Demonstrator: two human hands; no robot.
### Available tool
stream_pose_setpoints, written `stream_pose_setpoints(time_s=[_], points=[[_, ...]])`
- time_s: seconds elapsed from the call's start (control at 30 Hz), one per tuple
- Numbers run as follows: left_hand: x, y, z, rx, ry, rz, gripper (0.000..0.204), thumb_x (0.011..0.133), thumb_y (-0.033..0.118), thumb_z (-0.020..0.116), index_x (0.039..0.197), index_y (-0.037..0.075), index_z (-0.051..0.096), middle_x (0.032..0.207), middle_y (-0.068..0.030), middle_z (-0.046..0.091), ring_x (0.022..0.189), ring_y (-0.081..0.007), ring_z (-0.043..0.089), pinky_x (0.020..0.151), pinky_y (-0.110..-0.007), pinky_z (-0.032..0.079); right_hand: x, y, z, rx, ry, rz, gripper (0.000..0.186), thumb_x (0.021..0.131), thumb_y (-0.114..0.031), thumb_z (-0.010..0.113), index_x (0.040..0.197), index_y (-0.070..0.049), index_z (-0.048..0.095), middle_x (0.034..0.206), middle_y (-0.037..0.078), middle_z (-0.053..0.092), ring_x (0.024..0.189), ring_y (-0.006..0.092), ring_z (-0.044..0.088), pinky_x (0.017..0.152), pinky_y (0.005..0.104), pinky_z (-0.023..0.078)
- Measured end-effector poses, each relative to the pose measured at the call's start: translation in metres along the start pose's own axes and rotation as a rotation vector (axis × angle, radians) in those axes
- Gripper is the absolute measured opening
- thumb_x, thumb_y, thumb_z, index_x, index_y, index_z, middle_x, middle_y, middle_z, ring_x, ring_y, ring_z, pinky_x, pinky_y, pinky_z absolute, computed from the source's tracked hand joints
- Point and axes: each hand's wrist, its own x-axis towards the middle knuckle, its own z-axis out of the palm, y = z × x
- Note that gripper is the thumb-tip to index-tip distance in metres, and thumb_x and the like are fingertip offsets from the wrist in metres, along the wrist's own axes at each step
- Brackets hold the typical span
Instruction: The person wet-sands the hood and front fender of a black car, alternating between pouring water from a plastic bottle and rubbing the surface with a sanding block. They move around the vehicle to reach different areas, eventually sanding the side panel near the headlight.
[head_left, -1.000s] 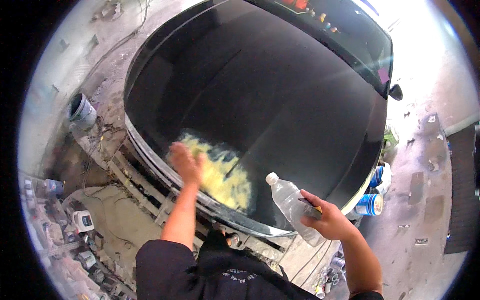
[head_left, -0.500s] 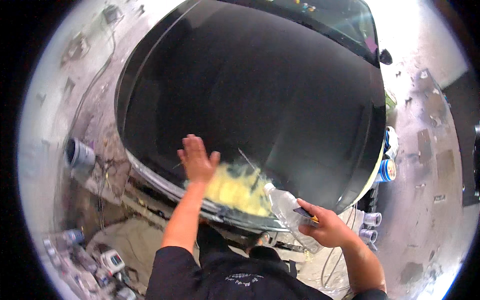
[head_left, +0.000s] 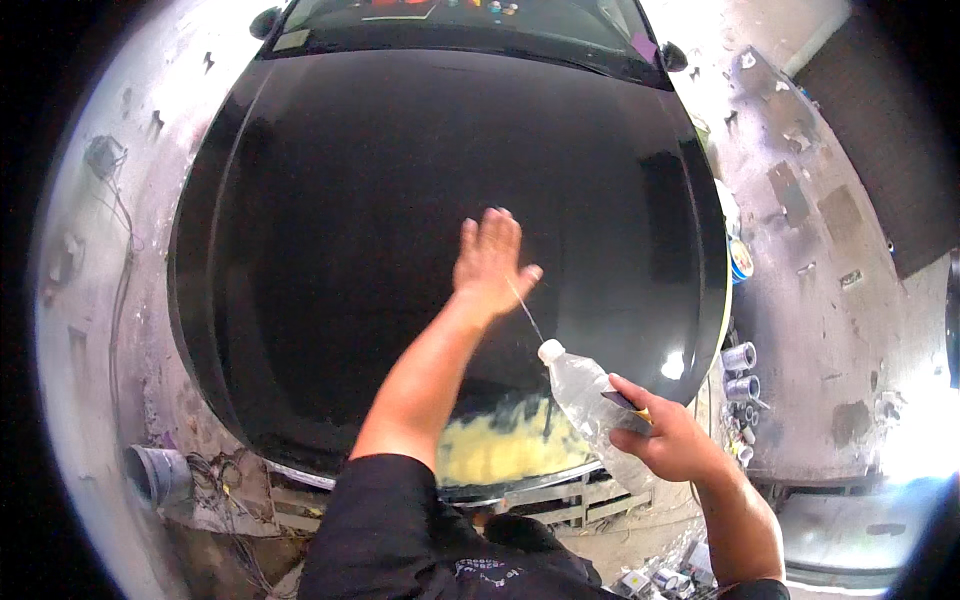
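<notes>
My left hand (head_left: 488, 265) reaches out over the black car hood (head_left: 330, 220), palm down, fingers stretched out; whether it touches the hood, I cannot tell. My right hand (head_left: 668, 442) grips a clear plastic bottle (head_left: 582, 388) with a white cap, tilted toward the hood. A thin stream of liquid (head_left: 532, 320) shoots from the cap toward my left wrist. Held along with the bottle is a small flat piece, dark with a yellow edge (head_left: 628, 404), its kind unclear. At the hood's front edge lies a yellow filler-like patch (head_left: 500, 448) with smeared borders.
The windshield (head_left: 470, 25) rises at the hood's far end. To the left on the floor stand a grey bucket (head_left: 160, 475) and a cable (head_left: 122, 280). Several small cans (head_left: 740, 358) and a blue-and-white tub (head_left: 740, 260) line the right side. A wooden pallet (head_left: 580, 500) lies below the bumper.
My left hand has moved right and farther up the hood, away from the yellow patch. The view has shifted, showing more windshield. The bottle stays in my right hand, still squirting.
</notes>
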Motion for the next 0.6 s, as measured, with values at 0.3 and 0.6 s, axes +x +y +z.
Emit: stream_pose_setpoints(time_s=[0.3,0.6], points=[[-0.057,0.041,0.012,-0.010,-0.148,0.250,0.087,0.098,0.061,0.038,0.160,0.006,0.014,0.169,-0.0107,0.007,0.156,-0.0288,0.001,0.124,-0.053,-0.001,-0.005,0.013,-0.034,-0.030,-0.066,0.010,0.070,0.088,-0.020,0.073,0.149,-0.005,0.043,0.131,0.021,0.062,0.121,0.0346,0.059,0.104,0.0397,0.044],[0.034,-0.223,-0.014,-0.016,-0.052,-0.628,0.089,0.100,0.068,0.023,0.161,0.005,0.010,0.169,-0.0118,0.000,0.156,-0.0269,-0.004,0.124,-0.053,0.002,0.093,-0.053,-0.085,-0.302,0.105,-0.074,0.068,0.088,-0.011,0.073,0.149,-0.009,0.045,0.129,0.022,0.064,0.118,0.0366,0.062,0.104,0.0403,0.045]])
